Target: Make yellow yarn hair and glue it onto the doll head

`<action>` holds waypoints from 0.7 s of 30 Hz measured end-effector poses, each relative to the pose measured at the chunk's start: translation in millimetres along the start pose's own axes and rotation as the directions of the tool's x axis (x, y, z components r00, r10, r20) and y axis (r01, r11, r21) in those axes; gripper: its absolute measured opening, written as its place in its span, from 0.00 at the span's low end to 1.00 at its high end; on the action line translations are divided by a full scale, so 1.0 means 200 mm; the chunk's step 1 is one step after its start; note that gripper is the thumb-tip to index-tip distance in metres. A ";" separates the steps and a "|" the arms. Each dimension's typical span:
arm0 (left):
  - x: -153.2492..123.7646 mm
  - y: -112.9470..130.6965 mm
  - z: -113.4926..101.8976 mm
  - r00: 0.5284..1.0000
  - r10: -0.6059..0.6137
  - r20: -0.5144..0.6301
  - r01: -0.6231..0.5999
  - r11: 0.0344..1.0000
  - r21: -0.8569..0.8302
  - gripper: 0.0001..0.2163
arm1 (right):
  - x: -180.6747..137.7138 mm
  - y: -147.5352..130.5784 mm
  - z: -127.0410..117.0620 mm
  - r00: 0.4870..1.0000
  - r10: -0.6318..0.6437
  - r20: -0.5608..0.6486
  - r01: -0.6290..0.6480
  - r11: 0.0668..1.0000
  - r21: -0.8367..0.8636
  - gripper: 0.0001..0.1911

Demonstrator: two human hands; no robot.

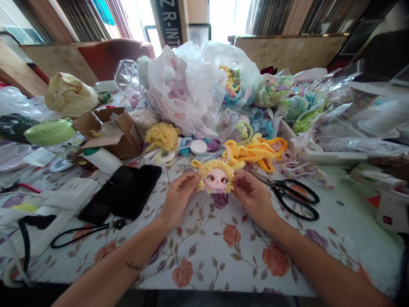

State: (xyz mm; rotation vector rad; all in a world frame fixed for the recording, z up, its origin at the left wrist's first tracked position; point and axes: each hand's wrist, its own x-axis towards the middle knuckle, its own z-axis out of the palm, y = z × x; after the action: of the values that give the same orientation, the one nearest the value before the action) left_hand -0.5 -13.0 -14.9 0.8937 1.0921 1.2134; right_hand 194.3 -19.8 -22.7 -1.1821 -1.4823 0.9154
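Observation:
A small doll head (216, 180) with curly yellow hair, big brown eyes and yellow ear-like loops on top faces me, held just above the table. My left hand (182, 191) pinches its left edge with closed fingers. On the other edge, my right hand (252, 194) grips it with thumb and fingertips. Behind the head lies a tangle of orange-yellow fuzzy strands (255, 151). Black-handled scissors (295, 197) rest to the right of my right hand, their blades partly hidden behind it. A black phone (136, 192) lies left of my left hand.
Large clear plastic bags (198, 85) of plush pieces stand at the back. To the left are a cardboard box (110, 132), a white bottle (104, 160) and a white power strip (47, 217). A hot glue gun (383, 196) sits far right, near a white tray (335, 157).

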 end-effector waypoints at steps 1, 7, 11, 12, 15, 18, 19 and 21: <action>0.00 0.01 0.00 0.999 -0.033 -0.003 0.033 0.999 -0.010 0.08 | 0.00 0.00 0.00 1.000 -0.004 -0.011 0.004 1.000 -0.003 0.04; 0.03 0.02 -0.03 0.986 -0.157 0.061 0.161 0.984 -0.080 0.07 | -0.01 0.01 -0.01 1.000 -0.007 -0.027 0.007 1.000 0.010 0.05; 0.04 0.02 -0.04 0.977 -0.202 0.068 0.209 0.971 -0.118 0.07 | -0.01 0.02 -0.01 0.999 0.008 -0.054 -0.006 1.000 0.024 0.05; 0.04 0.02 -0.04 0.975 -0.210 0.067 0.217 0.968 -0.125 0.07 | -0.01 0.02 -0.01 0.998 0.013 -0.060 -0.012 1.000 0.025 0.05; 0.03 0.02 -0.03 0.974 -0.221 0.060 0.228 0.961 -0.160 0.07 | -0.01 0.02 0.00 0.997 0.034 -0.066 -0.031 0.998 0.050 0.05; 0.03 0.02 -0.02 0.973 -0.228 0.038 0.231 0.954 -0.191 0.08 | 0.00 0.02 0.00 0.997 0.055 -0.053 -0.050 0.995 0.092 0.05; 0.03 0.01 -0.02 0.972 -0.232 0.031 0.234 0.953 -0.194 0.07 | 0.00 0.02 0.00 0.997 0.061 -0.053 -0.055 0.994 0.096 0.05; 0.03 0.01 -0.02 0.971 -0.237 0.019 0.236 0.951 -0.200 0.07 | -0.01 0.02 0.00 0.997 0.050 -0.054 -0.046 0.996 0.071 0.05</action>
State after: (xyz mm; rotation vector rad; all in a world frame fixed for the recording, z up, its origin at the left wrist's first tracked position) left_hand -5.3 -6.1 -15.4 0.5868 1.0282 1.1029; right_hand 194.6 -20.8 -27.0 -1.1876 -1.3724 0.9520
